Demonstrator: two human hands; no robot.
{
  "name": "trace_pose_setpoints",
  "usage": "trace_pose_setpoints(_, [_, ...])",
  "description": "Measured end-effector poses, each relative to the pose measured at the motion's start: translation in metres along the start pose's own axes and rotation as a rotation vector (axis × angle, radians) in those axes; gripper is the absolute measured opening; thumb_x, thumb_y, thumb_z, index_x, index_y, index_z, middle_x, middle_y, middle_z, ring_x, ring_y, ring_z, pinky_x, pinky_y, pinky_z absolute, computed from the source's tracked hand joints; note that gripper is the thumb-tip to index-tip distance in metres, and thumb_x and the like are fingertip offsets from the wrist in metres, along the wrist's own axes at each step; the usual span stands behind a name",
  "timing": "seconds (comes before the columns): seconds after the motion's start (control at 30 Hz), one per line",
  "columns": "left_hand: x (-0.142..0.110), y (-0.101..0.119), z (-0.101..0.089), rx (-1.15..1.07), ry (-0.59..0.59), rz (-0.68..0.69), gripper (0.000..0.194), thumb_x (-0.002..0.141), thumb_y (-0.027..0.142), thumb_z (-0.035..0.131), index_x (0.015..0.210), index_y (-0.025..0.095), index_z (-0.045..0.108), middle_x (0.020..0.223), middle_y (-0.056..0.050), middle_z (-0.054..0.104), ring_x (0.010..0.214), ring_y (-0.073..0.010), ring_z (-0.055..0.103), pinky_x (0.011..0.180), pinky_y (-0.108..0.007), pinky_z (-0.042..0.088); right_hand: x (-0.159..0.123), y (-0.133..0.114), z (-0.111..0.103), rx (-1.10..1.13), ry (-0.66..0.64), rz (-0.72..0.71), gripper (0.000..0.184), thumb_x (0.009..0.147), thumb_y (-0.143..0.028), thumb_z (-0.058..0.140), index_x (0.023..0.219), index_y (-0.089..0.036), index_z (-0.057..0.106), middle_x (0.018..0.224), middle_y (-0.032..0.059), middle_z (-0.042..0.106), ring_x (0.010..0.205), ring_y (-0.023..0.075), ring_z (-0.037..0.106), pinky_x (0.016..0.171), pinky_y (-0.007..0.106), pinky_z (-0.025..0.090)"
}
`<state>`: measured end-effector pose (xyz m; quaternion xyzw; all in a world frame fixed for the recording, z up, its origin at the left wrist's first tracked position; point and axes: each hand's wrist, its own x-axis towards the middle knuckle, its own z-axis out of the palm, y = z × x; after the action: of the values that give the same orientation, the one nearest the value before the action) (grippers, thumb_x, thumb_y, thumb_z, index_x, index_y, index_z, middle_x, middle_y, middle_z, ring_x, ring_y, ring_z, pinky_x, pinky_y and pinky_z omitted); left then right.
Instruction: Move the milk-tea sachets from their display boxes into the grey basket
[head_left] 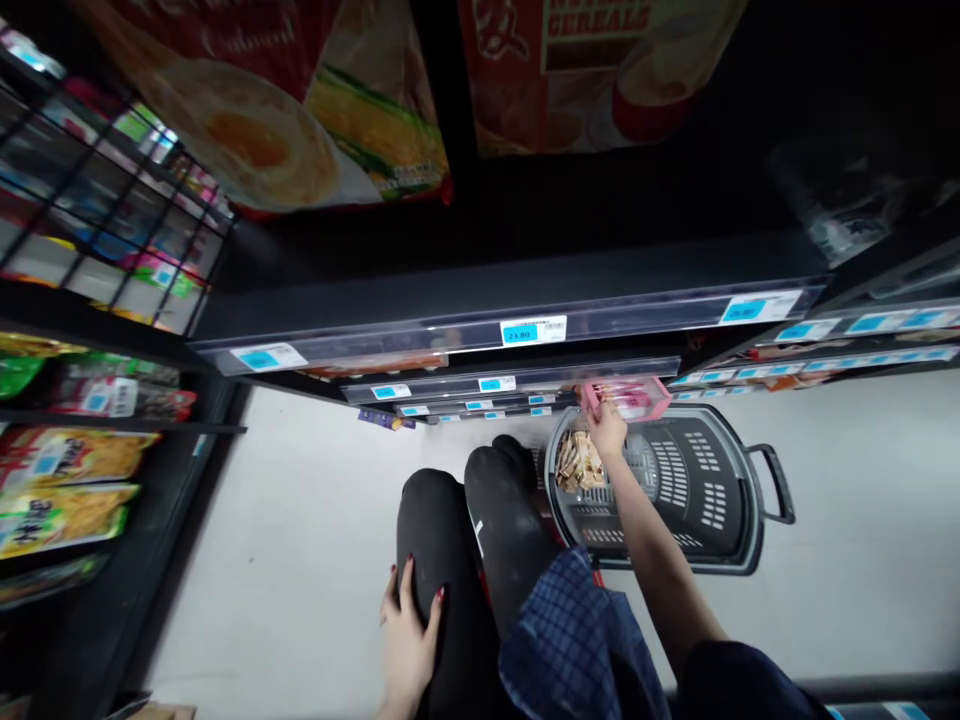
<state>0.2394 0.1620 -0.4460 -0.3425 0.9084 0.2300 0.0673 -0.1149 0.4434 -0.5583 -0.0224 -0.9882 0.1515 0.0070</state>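
Note:
My right hand (pixel 607 432) reaches down beside the lower shelves, fingers closed on the near left corner of a pink box (pixel 637 398). The box has a paler pink middle and sits just over the far rim of a dark grey shopping basket (pixel 750 500). Inside the basket, under my right wrist, lies a tan and brown packet (pixel 576 462); its kind is unclear. My left hand (pixel 409 640) rests on my dark-trousered thigh (pixel 431 520) with the fingers spread and nothing in them.
A black shelf (pixel 480 230) juts out in front at head height, holding an oatmeal bag (pixel 262 110) and a cereal bag (pixel 585 90). Lower shelf edges (pixel 442 385) carry price tags. Packaged foods (pixel 75 450) hang at left behind a wire grid (pixel 112 200). The basket handle (pixel 776 485) points right.

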Motion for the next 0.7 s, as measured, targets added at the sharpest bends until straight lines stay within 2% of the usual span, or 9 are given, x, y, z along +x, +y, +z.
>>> trace_pose_setpoints(0.13, [0.002,0.002,0.003,-0.018,-0.002,0.016,0.066,0.089,0.051,0.039,0.144,0.017,0.028,0.142,-0.018,0.03,0.135,-0.0322,0.03,0.107,-0.05,0.033,-0.053,0.025,-0.034,0.016,0.09,-0.063,0.035,0.088,-0.042,0.043,0.08,-0.012,0.06,0.065,0.0066,0.059,0.059,0.0158,0.051,0.056,0.025,0.027])
trace_pose_setpoints(0.27, [0.003,0.001,0.004,-0.032,0.028,0.041,0.066,0.089,0.05,0.042,0.144,0.015,0.03,0.144,-0.02,0.028,0.135,-0.0346,0.028,0.106,-0.053,0.034,-0.123,0.031,-0.084,0.072,0.199,-0.19,0.034,0.089,-0.039,0.042,0.081,-0.012,0.061,0.069,0.0068,0.062,0.06,0.0146,0.053,0.055,0.024,0.032])
trace_pose_setpoints(0.4, [0.003,0.014,-0.001,-0.172,0.109,0.312,0.048,0.088,0.04,0.048,0.129,0.016,0.05,0.142,-0.016,0.036,0.135,-0.0314,0.027,0.111,-0.053,0.025,-0.188,0.004,-0.135,0.173,0.292,-0.401,0.026,0.088,-0.029,0.051,0.066,-0.016,0.055,0.059,0.0006,0.057,0.057,0.0106,0.054,0.059,0.021,0.038])
trace_pose_setpoints(0.43, [0.003,0.023,-0.002,-0.258,0.074,0.373,0.041,0.087,0.038,0.051,0.123,0.019,0.056,0.139,-0.013,0.042,0.135,-0.0297,0.029,0.111,-0.052,0.024,-0.2,-0.007,-0.146,0.231,0.334,-0.484,0.024,0.086,-0.025,0.054,0.063,-0.016,0.053,0.058,-0.0002,0.056,0.055,0.0098,0.053,0.058,0.021,0.038])
trace_pose_setpoints(0.5, [0.003,0.045,-0.007,-0.512,-0.055,0.363,0.039,0.084,0.04,0.056,0.118,0.022,0.058,0.132,-0.01,0.051,0.133,-0.0286,0.034,0.112,-0.052,0.022,-0.22,-0.034,-0.163,0.33,0.389,-0.62,0.019,0.083,-0.018,0.058,0.065,-0.017,0.054,0.06,-0.0005,0.058,0.057,0.0094,0.053,0.061,0.021,0.04])
trace_pose_setpoints(0.57, [0.003,0.07,-0.012,-0.938,-0.226,0.186,0.051,0.08,0.046,0.06,0.124,0.022,0.053,0.135,-0.012,0.048,0.126,-0.0287,0.044,0.107,-0.05,0.033,-0.236,-0.064,-0.174,0.389,0.39,-0.77,0.015,0.082,-0.018,0.062,0.068,-0.017,0.056,0.062,-0.0001,0.06,0.059,0.01,0.054,0.064,0.022,0.041])
trace_pose_setpoints(0.63, [0.002,0.089,-0.02,-1.384,-0.47,-0.015,0.064,0.073,0.055,0.063,0.126,0.023,0.048,0.133,-0.013,0.05,0.115,-0.0311,0.053,0.094,-0.052,0.044,-0.251,-0.092,-0.181,0.405,0.338,-0.966,0.015,0.082,-0.019,0.062,0.068,-0.017,0.057,0.061,-0.0003,0.059,0.059,0.0106,0.053,0.065,0.023,0.041])
trace_pose_setpoints(0.67, [0.002,0.093,-0.025,-1.547,-0.527,-0.064,0.067,0.071,0.055,0.064,0.125,0.021,0.048,0.128,-0.014,0.054,0.111,-0.0319,0.056,0.091,-0.053,0.046,-0.258,-0.104,-0.183,0.398,0.3,-1.068,0.016,0.083,-0.02,0.061,0.068,-0.017,0.057,0.06,-0.0003,0.058,0.059,0.0108,0.052,0.064,0.024,0.041])
trace_pose_setpoints(0.7, [0.001,0.095,-0.03,-1.609,-0.48,-0.068,0.065,0.071,0.054,0.064,0.124,0.019,0.049,0.123,-0.013,0.058,0.106,-0.0299,0.059,0.09,-0.049,0.048,-0.266,-0.115,-0.185,0.385,0.257,-1.152,0.018,0.085,-0.02,0.059,0.067,-0.017,0.056,0.059,-0.0003,0.057,0.059,0.0109,0.052,0.063,0.024,0.04])
